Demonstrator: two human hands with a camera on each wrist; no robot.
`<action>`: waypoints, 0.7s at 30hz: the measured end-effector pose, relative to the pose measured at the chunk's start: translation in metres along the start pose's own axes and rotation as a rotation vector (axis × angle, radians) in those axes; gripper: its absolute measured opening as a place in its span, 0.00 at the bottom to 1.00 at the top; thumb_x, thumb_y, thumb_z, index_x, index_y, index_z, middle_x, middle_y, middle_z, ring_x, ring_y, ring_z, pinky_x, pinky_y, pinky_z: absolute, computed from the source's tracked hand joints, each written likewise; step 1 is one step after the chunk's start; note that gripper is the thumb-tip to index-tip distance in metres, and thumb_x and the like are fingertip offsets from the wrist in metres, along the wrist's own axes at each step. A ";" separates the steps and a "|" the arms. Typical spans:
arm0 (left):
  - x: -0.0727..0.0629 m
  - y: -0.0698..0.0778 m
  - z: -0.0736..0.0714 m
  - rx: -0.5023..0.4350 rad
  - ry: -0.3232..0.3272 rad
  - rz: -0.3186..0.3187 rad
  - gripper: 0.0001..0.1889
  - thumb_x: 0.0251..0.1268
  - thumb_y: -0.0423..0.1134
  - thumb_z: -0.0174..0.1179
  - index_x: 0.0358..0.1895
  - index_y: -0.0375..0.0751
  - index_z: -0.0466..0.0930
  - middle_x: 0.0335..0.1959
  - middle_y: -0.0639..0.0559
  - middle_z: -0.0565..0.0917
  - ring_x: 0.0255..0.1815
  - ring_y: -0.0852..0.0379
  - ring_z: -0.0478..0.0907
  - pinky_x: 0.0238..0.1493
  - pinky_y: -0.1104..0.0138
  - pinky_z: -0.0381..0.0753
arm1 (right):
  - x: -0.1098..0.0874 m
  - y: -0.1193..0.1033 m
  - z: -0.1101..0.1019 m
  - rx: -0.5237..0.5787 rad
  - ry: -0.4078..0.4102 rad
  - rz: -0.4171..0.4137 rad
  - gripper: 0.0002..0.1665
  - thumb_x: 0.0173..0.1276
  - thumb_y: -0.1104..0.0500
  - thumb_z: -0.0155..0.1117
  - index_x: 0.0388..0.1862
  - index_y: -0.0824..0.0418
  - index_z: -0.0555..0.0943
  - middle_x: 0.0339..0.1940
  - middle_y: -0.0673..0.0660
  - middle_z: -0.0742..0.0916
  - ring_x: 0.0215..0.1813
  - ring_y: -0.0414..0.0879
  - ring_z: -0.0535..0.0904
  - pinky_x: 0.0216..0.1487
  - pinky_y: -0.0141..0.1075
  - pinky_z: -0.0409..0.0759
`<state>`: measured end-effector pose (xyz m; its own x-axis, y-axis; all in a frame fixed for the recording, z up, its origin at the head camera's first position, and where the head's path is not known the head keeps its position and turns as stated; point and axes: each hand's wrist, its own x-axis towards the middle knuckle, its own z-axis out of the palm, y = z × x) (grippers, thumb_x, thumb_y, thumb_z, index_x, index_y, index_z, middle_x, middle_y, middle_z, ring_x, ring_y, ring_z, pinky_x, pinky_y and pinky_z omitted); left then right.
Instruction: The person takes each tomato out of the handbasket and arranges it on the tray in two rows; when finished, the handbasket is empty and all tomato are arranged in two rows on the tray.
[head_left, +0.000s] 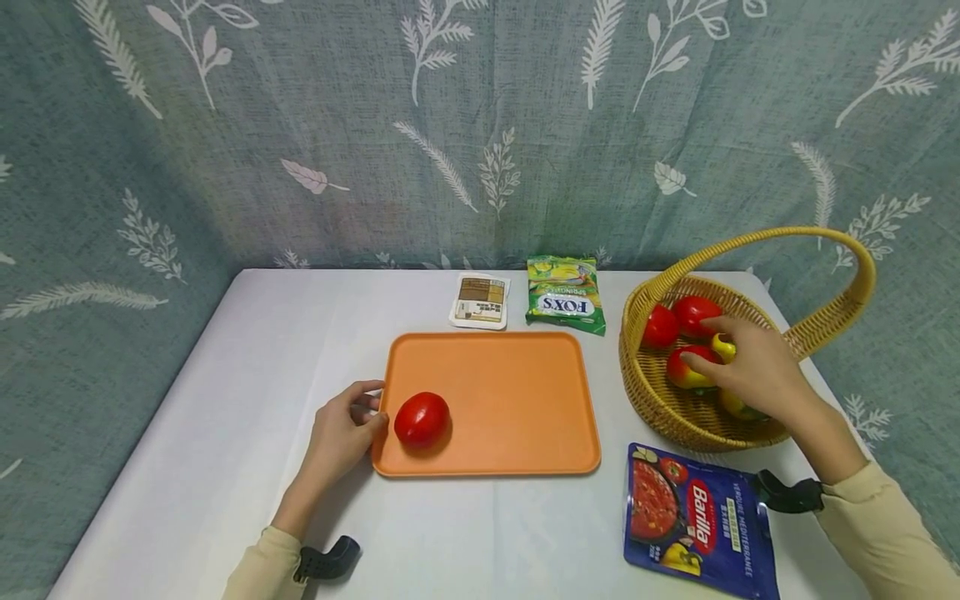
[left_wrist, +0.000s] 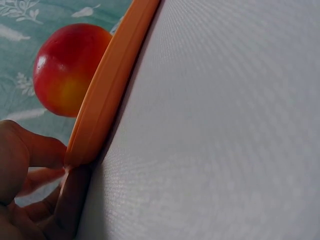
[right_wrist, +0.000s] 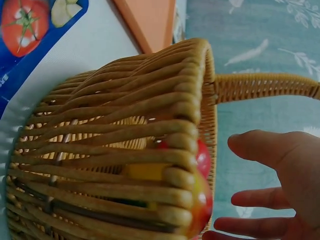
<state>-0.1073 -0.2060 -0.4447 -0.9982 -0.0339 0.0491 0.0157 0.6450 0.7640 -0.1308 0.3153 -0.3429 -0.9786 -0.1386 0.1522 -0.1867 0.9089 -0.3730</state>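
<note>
My left hand (head_left: 339, 435) grips the left edge of an orange tray (head_left: 510, 408), thumb and fingers at the rim. On the tray's left part lies a smooth red fruit (head_left: 422, 419); the left wrist view shows a yellow patch low on its side (left_wrist: 70, 95). Above the open top of a wicker basket (head_left: 660, 412), my right hand (head_left: 761, 367) has its fingers spread. Inside the basket are red fruits (head_left: 660, 327) and a red-yellow fruit (head_left: 688, 367), partly hidden by the hand. In the right wrist view, the right hand's fingers (right_wrist: 260, 197) hold nothing.
The basket's tall handle (head_left: 825, 242) arches over its right side. A blue Barilla pouch (head_left: 701, 521) lies in front of the basket. Behind the tray are a green Fox's bag (head_left: 565, 293) and a small white-brown packet (head_left: 480, 301). A patterned curtain (head_left: 450, 125) borders the white table.
</note>
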 end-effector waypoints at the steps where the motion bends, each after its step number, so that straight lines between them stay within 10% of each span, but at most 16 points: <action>1: 0.000 0.000 0.000 0.001 -0.001 -0.001 0.23 0.59 0.28 0.62 0.60 0.40 0.80 0.39 0.47 0.83 0.33 0.55 0.79 0.32 0.69 0.76 | 0.001 0.000 0.001 -0.005 -0.007 -0.002 0.40 0.63 0.46 0.71 0.61 0.76 0.75 0.54 0.76 0.81 0.53 0.72 0.76 0.48 0.65 0.74; 12: -0.002 -0.001 0.001 0.011 0.006 0.010 0.23 0.58 0.29 0.63 0.59 0.41 0.80 0.39 0.48 0.84 0.32 0.55 0.79 0.33 0.68 0.77 | 0.008 0.009 0.013 -0.091 -0.075 -0.019 0.38 0.61 0.48 0.74 0.57 0.76 0.77 0.28 0.58 0.81 0.27 0.51 0.72 0.24 0.41 0.67; 21: -0.001 -0.002 0.001 0.025 0.017 0.021 0.22 0.58 0.31 0.64 0.59 0.41 0.80 0.38 0.49 0.84 0.32 0.55 0.78 0.33 0.68 0.77 | 0.011 0.007 0.020 -0.079 -0.101 -0.032 0.39 0.59 0.48 0.75 0.58 0.76 0.77 0.44 0.72 0.85 0.42 0.63 0.82 0.43 0.58 0.78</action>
<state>-0.1065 -0.2064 -0.4469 -0.9966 -0.0328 0.0760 0.0350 0.6648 0.7462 -0.1450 0.3120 -0.3622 -0.9768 -0.2029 0.0683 -0.2141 0.9309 -0.2960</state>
